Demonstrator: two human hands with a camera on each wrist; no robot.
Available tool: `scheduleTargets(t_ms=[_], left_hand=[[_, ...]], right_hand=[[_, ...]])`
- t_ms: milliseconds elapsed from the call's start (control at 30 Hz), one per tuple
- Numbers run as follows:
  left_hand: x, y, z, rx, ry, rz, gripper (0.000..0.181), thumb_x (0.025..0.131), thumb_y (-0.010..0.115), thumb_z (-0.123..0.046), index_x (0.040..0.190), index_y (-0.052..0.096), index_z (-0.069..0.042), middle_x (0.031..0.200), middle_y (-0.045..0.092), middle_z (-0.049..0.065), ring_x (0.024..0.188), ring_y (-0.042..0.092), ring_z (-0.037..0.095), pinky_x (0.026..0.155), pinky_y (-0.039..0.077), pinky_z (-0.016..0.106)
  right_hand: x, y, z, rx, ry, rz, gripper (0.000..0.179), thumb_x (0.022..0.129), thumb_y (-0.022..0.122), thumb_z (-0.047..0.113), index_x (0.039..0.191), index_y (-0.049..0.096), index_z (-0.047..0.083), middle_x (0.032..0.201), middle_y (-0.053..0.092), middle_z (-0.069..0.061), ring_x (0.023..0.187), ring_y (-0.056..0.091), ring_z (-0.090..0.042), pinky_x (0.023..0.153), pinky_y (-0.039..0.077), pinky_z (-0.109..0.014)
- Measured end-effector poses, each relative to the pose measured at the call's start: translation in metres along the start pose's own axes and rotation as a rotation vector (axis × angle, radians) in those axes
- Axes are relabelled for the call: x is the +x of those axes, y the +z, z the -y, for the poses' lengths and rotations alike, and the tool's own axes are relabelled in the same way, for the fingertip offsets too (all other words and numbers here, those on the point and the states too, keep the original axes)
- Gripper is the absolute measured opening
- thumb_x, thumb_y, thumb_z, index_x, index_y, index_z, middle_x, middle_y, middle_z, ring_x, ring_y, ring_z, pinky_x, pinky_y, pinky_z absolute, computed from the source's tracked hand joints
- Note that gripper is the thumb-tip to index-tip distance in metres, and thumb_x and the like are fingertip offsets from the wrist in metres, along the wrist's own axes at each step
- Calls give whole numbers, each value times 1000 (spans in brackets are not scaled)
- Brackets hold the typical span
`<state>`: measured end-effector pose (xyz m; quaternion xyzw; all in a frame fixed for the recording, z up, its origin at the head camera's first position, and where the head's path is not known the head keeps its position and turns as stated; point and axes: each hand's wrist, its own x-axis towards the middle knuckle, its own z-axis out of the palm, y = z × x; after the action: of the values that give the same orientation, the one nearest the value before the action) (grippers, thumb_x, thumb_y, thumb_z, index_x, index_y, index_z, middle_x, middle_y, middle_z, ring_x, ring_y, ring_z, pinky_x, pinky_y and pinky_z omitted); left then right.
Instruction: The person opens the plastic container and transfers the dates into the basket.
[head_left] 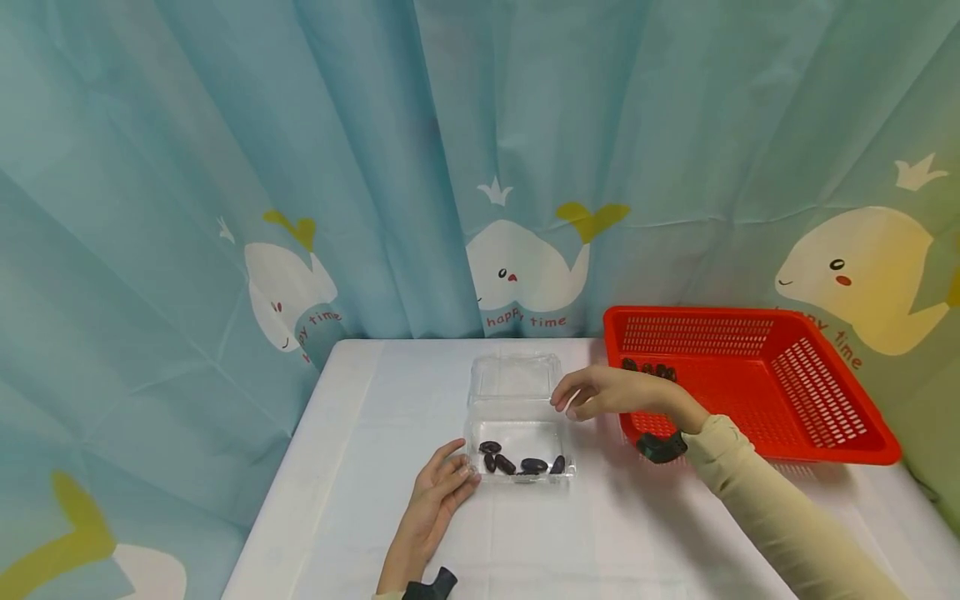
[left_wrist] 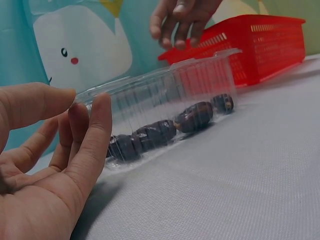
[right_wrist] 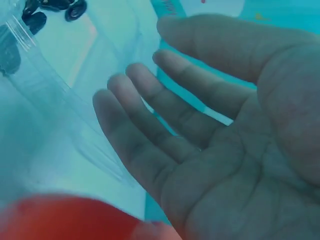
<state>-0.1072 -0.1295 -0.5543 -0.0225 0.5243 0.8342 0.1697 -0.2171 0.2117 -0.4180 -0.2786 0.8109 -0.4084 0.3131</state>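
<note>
A clear plastic clamshell box point(head_left: 517, 433) lies on the table with its lid point(head_left: 516, 377) folded back. Several dark, glossy, oval pieces that look like dates point(head_left: 534, 464) are inside it, mostly along the near side; the left wrist view shows wrinkled, shiny dates point(left_wrist: 195, 117) through the wall. With thumb and fingers my left hand point(head_left: 438, 493) pinches the box's rim at its left near corner. My right hand point(head_left: 618, 390) hovers at the right of the box, fingers loosely bent. Its palm and fingers point(right_wrist: 185, 110) hold nothing in the right wrist view.
To the right stands a red perforated plastic basket point(head_left: 750, 400) with several more dark dates point(head_left: 648, 369) at its left end, partly behind the right hand. White cloth covers the table point(head_left: 360, 467). A blue curtain point(head_left: 375, 167) with printed whales hangs behind.
</note>
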Motion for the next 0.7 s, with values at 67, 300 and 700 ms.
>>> scheduleTargets(t_ms=[67,300,700], left_hand=[[0,0,0,4,2,-3,63,102,59,-1,159,29,-1,117,54,-1,104,63,9,105,58,27],[0,0,0,-5,4,-5,63,102,58,0,158,30,-1,115,56,-2,101,65,9,104,58,27],[-1,0,-2,6,-14,-11,65,102,61,-2,159,29,-1,118,54,-1,107,62,9,106,57,28]], right_hand=[[6,3,-1,-16,-14,22,27,100,65,14,126,69,11,129,68,-19,121,67,-31,97,58,-26],[26,14,-2,-26,-63,97,32,97,66,5,127,65,-6,125,67,-28,119,66,-43,99,59,-25],[54,40,-2,-86,-55,182,30,93,70,5,122,69,-4,121,72,-21,115,70,-30,97,57,-21]])
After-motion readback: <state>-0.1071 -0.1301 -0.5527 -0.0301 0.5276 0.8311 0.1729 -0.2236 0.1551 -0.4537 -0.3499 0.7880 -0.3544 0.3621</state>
